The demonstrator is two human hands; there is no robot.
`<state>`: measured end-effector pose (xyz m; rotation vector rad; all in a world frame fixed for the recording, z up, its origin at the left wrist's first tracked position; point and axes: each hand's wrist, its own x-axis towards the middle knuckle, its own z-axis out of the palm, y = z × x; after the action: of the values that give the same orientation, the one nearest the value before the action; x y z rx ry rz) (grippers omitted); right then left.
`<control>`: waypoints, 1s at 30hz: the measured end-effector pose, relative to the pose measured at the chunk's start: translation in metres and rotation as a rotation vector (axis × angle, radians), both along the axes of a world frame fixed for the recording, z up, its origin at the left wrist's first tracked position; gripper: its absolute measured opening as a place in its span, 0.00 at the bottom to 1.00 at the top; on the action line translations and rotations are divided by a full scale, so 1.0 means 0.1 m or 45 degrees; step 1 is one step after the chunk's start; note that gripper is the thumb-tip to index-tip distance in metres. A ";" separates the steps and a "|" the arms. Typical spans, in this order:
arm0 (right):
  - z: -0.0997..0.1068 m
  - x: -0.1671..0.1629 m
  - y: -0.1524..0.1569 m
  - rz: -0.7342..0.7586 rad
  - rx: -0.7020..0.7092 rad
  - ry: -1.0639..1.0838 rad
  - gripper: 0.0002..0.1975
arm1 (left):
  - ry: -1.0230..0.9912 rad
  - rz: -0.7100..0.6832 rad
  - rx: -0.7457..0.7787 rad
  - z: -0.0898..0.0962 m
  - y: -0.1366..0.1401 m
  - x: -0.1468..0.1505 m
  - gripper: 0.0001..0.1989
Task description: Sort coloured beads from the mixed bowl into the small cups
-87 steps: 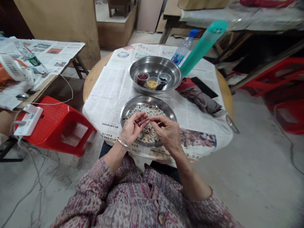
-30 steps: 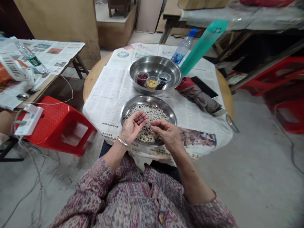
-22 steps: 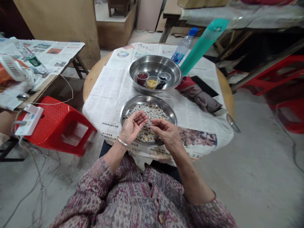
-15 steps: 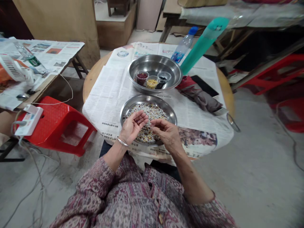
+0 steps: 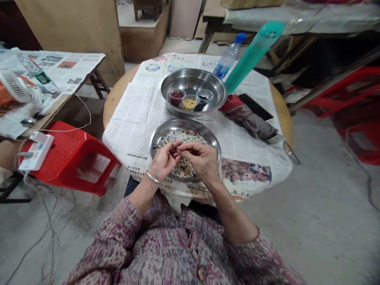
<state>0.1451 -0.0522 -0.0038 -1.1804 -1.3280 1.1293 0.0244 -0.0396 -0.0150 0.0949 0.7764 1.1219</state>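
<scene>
Over the steel dish of mixed grains, at the basin's six o'clock, the left hand cups red beans, likely against spilling, and the right hand pinches (on what, I cannot tell).

Blue-cap btl nr teal tube, pwr strip on red stool, white fan nearby.
</scene>
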 end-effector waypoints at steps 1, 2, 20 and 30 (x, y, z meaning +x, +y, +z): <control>0.00 -0.02 0.01 0.004 -0.001 -0.022 0.06 | 0.000 -0.008 0.003 -0.01 0.00 0.00 0.19; 0.01 -0.03 0.02 0.003 0.003 -0.039 0.07 | -0.004 -0.014 0.006 -0.01 0.01 0.00 0.19; -0.18 0.39 -0.11 -0.150 0.218 -0.879 0.10 | -0.029 0.097 0.051 0.02 -0.03 -0.01 0.14; -0.35 0.33 -0.12 0.122 0.398 -1.227 0.12 | -0.028 0.153 0.046 0.04 -0.03 0.00 0.13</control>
<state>0.1783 -0.0647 -0.0388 -1.4881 -2.1971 0.3376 0.0240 -0.0429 -0.0114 0.0668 0.7500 1.2490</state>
